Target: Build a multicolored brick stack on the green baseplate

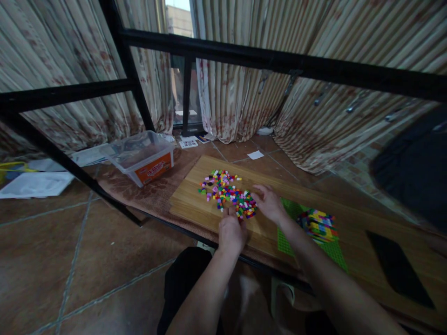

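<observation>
A loose pile of small colourful toy bricks (pixel 226 190) is spread over the wooden board. My left hand (pixel 231 230) rests at the near edge of the pile, its fingers curled together. Whether a brick is between them is hidden. On the right side of the pile, my right hand (pixel 270 203) reaches in with thumb and fingers apart, and I see nothing held in it. Beyond my right forearm lies a green baseplate (pixel 287 239), partly covered by that arm. A block of stacked multicoloured bricks (pixel 318 225) stands on it.
A clear plastic tub (pixel 143 151) with an orange label stands left of the wooden board (pixel 190 200). A dark flat panel (pixel 400 267) lies at the right. Black metal bars (pixel 223 44) cross behind the board, before curtains (pixel 230 102). Papers (pixel 256 154) lie on the floor.
</observation>
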Available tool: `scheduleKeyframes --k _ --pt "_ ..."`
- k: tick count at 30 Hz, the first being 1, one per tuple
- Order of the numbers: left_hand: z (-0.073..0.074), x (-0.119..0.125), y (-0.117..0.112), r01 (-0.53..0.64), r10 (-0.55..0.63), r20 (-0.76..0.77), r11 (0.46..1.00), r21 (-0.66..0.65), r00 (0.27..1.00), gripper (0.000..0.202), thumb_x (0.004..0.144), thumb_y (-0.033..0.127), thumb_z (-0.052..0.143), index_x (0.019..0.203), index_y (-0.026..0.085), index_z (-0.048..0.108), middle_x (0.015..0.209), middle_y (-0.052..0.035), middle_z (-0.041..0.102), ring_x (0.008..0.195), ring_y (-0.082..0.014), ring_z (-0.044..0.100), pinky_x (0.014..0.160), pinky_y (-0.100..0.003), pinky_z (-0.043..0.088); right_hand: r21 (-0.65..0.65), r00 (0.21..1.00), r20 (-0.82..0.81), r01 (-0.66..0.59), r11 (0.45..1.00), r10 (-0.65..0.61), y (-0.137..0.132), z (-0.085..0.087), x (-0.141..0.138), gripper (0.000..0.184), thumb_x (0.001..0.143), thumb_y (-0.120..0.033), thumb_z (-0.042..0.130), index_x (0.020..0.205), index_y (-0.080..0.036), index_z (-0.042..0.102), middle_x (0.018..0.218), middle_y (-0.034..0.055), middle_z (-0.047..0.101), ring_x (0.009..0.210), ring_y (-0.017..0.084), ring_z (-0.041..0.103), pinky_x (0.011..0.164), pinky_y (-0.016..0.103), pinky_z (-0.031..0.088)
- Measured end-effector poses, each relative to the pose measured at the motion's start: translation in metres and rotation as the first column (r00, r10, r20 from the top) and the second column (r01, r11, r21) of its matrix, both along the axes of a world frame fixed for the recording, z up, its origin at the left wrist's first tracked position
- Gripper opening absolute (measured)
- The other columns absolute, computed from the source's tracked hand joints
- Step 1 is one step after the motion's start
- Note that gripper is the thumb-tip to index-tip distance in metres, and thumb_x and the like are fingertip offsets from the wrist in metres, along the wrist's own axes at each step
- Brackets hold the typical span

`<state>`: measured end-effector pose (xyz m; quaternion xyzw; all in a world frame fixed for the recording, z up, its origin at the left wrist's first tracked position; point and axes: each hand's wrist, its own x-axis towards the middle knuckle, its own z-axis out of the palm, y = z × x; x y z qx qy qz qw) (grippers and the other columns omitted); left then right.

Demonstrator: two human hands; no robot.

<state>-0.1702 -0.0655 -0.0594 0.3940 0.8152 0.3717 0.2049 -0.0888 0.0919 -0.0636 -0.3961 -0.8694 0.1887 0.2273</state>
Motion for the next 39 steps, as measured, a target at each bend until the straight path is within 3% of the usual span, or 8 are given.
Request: scheduleKeyframes --k 4,10,16,21,31,39 --pt "-0.003 0.002 0.005 -0.012 0.012 -0.012 1.000 -0.026 1.000 0.050 0.073 0.016 0.061 0.122 0.010 0.052 0.120 -0.0203 0.055 0.098 -0.0297 0.063 0.086 -0.036 0.047 0.008 0.993 0.011 -0.115 0.993 0.115 0.002 -0.009 -0.008 0.040 0.093 -0.038 0.042 0.123 -0.018 0.058 0.124 0.0124 0.061 0.116 0.023 0.055 0.101 0.041 0.041" --pt "-0.005 0.003 0.015 -0.016 0.016 0.050 1.000 0.014 0.999 0.054 0.074 0.010 0.056 0.127 0.005 0.049 0.123 -0.0244 0.054 0.109 -0.0320 0.060 0.094 -0.038 0.045 0.015 0.978 -0.037 -0.205 0.979 0.205 -0.023 -0.022 -0.012 0.042 0.097 -0.041 0.032 0.125 -0.022 0.057 0.128 0.0099 0.059 0.121 0.022 0.051 0.105 0.043 0.038" --pt "-0.002 -0.004 0.019 -0.073 0.009 0.348 0.982 0.172 0.938 0.029 0.076 0.009 0.053 0.104 0.014 0.062 0.097 -0.0157 0.068 0.091 -0.0258 0.065 0.083 -0.035 0.048 0.041 0.963 0.013 -0.271 0.962 0.271 -0.036 -0.019 -0.012 0.043 0.093 -0.042 0.042 0.130 -0.023 0.052 0.133 0.0117 0.053 0.123 0.026 0.048 0.103 0.046 0.039" --pt "-0.004 -0.012 0.012 -0.145 0.051 0.439 0.972 0.183 0.897 0.039 0.074 0.006 0.051 0.111 0.016 0.061 0.096 -0.0115 0.070 0.091 -0.0243 0.065 0.083 -0.034 0.048 0.080 0.941 0.098 -0.333 0.939 0.325 -0.039 -0.018 -0.010 0.053 0.088 -0.039 0.052 0.136 -0.021 0.045 0.139 0.0138 0.046 0.126 0.030 0.043 0.103 0.048 0.038" --pt "0.009 -0.012 0.002 -0.171 0.127 0.270 0.975 0.145 0.954 0.026 0.080 0.013 0.051 0.102 0.019 0.063 0.092 -0.0111 0.070 0.092 -0.0256 0.065 0.085 -0.035 0.045 0.218 0.984 0.094 -0.169 0.961 0.151 -0.044 -0.025 -0.018 0.031 0.089 -0.029 0.047 0.118 -0.020 0.055 0.115 0.0123 0.057 0.107 0.029 0.049 0.092 0.043 0.042" --pt "0.004 -0.004 0.009 -0.109 0.009 0.427 0.972 0.208 0.904 0.029 0.079 0.008 0.048 0.103 0.018 0.061 0.098 -0.0105 0.070 0.093 -0.0220 0.066 0.083 -0.032 0.047 0.224 0.991 0.127 -0.080 0.971 0.052 -0.042 -0.024 -0.017 0.020 0.090 -0.032 0.046 0.101 -0.021 0.058 0.099 0.0103 0.059 0.095 0.027 0.049 0.085 0.039 0.040"
